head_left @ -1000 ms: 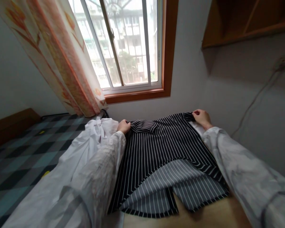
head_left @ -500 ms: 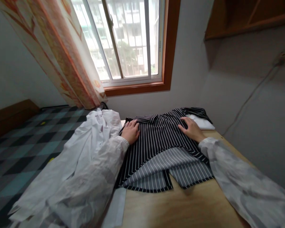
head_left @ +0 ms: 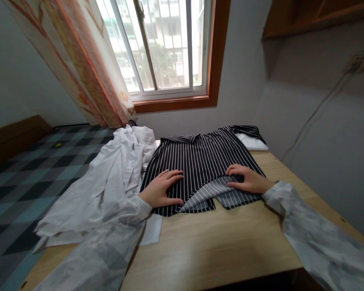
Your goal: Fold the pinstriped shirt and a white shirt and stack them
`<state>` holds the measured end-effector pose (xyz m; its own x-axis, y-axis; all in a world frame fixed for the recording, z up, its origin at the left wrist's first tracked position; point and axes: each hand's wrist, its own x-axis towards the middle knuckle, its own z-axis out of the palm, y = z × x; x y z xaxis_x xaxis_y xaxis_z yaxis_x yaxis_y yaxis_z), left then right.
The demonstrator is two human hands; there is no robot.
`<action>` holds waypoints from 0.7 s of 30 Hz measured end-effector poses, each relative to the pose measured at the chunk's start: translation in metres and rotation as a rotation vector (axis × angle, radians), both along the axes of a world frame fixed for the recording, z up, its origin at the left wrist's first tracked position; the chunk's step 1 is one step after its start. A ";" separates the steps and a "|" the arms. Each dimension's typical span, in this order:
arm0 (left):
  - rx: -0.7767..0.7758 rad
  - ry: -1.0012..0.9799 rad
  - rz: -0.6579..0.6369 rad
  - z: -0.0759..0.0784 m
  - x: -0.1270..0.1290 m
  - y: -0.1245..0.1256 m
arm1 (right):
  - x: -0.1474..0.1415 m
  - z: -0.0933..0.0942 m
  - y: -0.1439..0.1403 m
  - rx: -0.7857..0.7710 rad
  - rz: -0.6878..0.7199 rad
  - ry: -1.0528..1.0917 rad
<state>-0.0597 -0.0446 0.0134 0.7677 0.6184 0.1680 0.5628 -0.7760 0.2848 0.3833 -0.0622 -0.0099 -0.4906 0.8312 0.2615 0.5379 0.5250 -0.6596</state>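
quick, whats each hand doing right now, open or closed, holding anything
Left hand: open, flat on the striped shirt, holding nothing.
Right hand: open, fingers spread on the shirt's lower edge, gripping nothing that shows.

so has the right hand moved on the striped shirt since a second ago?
Yes. The right hand went from the striped shirt's far corner by the wall down to its near hem, toward the table's front edge.

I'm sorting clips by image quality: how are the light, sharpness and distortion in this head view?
Head view: soft daylight from the window, buildings outside slightly washed out; striped shirt and both hands, left and right, are sharp; near sleeves look soft; wide-angle lens bends the walls and window frame; faint shadows on the table.
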 end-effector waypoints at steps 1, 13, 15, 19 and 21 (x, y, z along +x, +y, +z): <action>-0.004 -0.013 -0.022 0.001 -0.001 -0.004 | 0.002 0.002 -0.004 -0.041 -0.020 0.003; -0.088 -0.048 -0.181 0.006 0.005 -0.014 | 0.013 0.026 -0.029 -0.594 0.072 0.133; -0.079 -0.033 -0.175 0.009 0.007 -0.016 | 0.005 0.021 -0.029 -0.396 0.013 0.110; -0.037 0.003 -0.112 0.021 0.022 -0.019 | -0.013 0.014 -0.031 -0.034 0.052 0.005; -0.001 0.006 -0.110 0.025 0.035 -0.021 | -0.021 0.012 -0.034 0.074 0.093 -0.013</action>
